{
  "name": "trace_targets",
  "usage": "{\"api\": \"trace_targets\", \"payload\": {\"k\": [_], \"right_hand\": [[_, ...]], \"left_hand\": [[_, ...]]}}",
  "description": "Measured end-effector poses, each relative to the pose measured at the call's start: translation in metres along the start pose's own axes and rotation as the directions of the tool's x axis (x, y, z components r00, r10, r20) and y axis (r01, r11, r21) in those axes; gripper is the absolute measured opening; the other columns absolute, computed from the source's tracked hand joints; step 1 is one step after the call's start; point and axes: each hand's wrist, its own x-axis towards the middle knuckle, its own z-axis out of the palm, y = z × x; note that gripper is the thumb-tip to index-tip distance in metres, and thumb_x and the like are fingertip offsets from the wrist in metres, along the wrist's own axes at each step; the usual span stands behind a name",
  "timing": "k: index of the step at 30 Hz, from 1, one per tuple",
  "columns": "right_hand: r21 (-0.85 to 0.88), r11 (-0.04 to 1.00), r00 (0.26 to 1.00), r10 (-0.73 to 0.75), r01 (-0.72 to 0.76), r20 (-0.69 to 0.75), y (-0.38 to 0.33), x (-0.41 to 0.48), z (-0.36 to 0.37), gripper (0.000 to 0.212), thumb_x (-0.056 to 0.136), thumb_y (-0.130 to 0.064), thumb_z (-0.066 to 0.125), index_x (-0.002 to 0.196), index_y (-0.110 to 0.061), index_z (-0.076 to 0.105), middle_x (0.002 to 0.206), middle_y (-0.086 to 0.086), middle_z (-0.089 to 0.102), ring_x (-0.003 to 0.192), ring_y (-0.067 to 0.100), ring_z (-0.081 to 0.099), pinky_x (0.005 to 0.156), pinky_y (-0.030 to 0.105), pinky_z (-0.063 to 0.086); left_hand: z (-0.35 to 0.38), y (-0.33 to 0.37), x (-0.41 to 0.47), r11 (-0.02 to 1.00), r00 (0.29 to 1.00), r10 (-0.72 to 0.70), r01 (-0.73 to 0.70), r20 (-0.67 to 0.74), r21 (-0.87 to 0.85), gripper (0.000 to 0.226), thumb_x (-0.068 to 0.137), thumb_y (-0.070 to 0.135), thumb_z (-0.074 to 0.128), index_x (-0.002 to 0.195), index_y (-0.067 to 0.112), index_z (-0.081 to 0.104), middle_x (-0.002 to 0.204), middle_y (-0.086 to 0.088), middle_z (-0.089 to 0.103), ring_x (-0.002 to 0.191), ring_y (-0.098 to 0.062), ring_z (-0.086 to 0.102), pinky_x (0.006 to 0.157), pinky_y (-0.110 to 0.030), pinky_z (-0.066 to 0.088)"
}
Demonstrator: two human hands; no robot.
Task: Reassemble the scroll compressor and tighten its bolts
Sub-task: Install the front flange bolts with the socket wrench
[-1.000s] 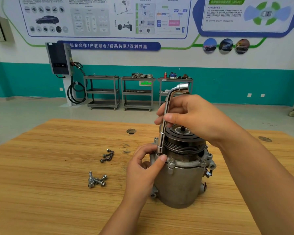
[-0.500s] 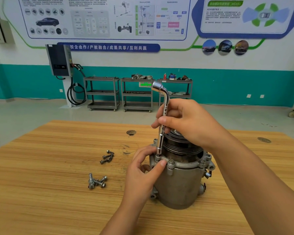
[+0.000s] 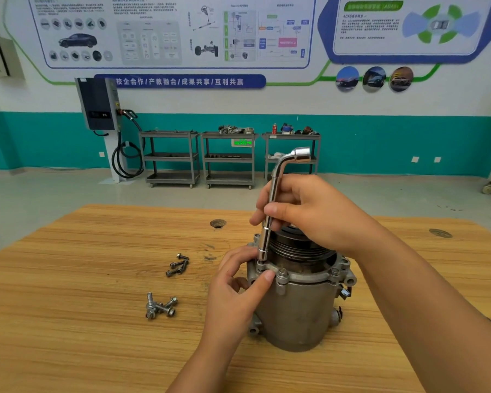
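Note:
The grey scroll compressor point(image 3: 298, 313) stands upright on the wooden table point(image 3: 82, 321), pulley end up. A chrome L-shaped socket wrench point(image 3: 270, 219) stands vertically with its lower socket on a bolt at the flange's left rim. My right hand point(image 3: 312, 214) grips the wrench shaft above the pulley, its bent top end pointing right. My left hand point(image 3: 238, 285) holds the compressor's flange, thumb pressed on the rim just beside the socket. Other flange bolts point(image 3: 281, 273) sit in the rim.
Two small piles of loose bolts lie on the table left of the compressor, one pile point(image 3: 179, 265) farther and one pile point(image 3: 160, 306) nearer. Grey shelving carts point(image 3: 227, 157) and a wall charger point(image 3: 99, 106) stand by the far wall.
The wrench's bent top swung from pointing right to left and back to right, so my right hand has been turning it on the bolt. My left hand stayed on the flange.

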Motion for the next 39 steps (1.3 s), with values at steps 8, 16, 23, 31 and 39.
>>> {"api": "trace_targets", "payload": {"k": [8, 16, 23, 31, 39], "right_hand": [[-0.106, 0.994, 0.978, 0.0, -0.023, -0.21, 0.0, 0.0, 0.016, 0.014, 0.084, -0.031, 0.068, 0.085, -0.022, 0.058, 0.075, -0.004, 0.069, 0.059, 0.006, 0.062, 0.069, 0.034, 0.056], [0.058, 0.998, 0.999, 0.007, -0.004, -0.043, 0.003, -0.003, 0.014, 0.018, 0.095, -0.004, 0.051, 0.092, -0.019, 0.06, 0.088, -0.006, 0.074, 0.063, -0.004, 0.058, 0.065, 0.012, 0.05], [0.042, 0.999, 0.983, 0.012, -0.004, -0.182, 0.004, -0.003, 0.018, 0.01, 0.083, -0.018, 0.072, 0.084, -0.019, 0.062, 0.078, 0.0, 0.073, 0.069, 0.01, 0.067, 0.07, 0.029, 0.055], [0.013, 1.0, 0.992, -0.002, 0.004, -0.129, -0.004, -0.001, 0.002, 0.013, 0.093, -0.013, 0.058, 0.091, -0.026, 0.06, 0.088, -0.009, 0.074, 0.082, -0.001, 0.065, 0.079, 0.02, 0.052], [-0.017, 1.0, 0.964, -0.018, 0.014, -0.267, -0.002, 0.007, 0.012, 0.03, 0.081, -0.033, 0.071, 0.095, -0.008, 0.06, 0.085, 0.013, 0.068, 0.061, 0.018, 0.055, 0.062, 0.039, 0.052]], "left_hand": [[0.0, -0.002, -0.001, 1.0, 1.0, 0.009, -0.009, -0.004, 0.022, 0.034, 0.064, 0.049, 0.069, 0.098, 0.052, 0.065, 0.109, 0.022, 0.062, 0.105, 0.0, 0.058, 0.081, -0.038, 0.051], [-0.001, -0.003, -0.001, 0.999, 1.0, 0.018, -0.018, 0.005, 0.034, 0.034, 0.065, 0.05, 0.069, 0.098, 0.056, 0.063, 0.11, 0.026, 0.06, 0.104, 0.003, 0.058, 0.082, -0.041, 0.052], [-0.001, -0.002, -0.001, 1.0, 1.0, 0.017, -0.018, 0.012, 0.025, 0.034, 0.066, 0.049, 0.069, 0.099, 0.051, 0.065, 0.109, 0.02, 0.062, 0.105, -0.004, 0.059, 0.083, -0.05, 0.05], [-0.002, -0.001, -0.001, 0.999, 1.0, 0.013, -0.013, 0.015, 0.044, 0.032, 0.066, 0.048, 0.068, 0.098, 0.05, 0.065, 0.109, 0.02, 0.062, 0.105, -0.004, 0.059, 0.084, -0.053, 0.05], [-0.002, 0.001, -0.001, 0.998, 1.0, 0.008, -0.01, 0.019, 0.064, 0.033, 0.068, 0.048, 0.068, 0.1, 0.045, 0.066, 0.11, 0.018, 0.062, 0.105, -0.006, 0.059, 0.085, -0.055, 0.05]]}}
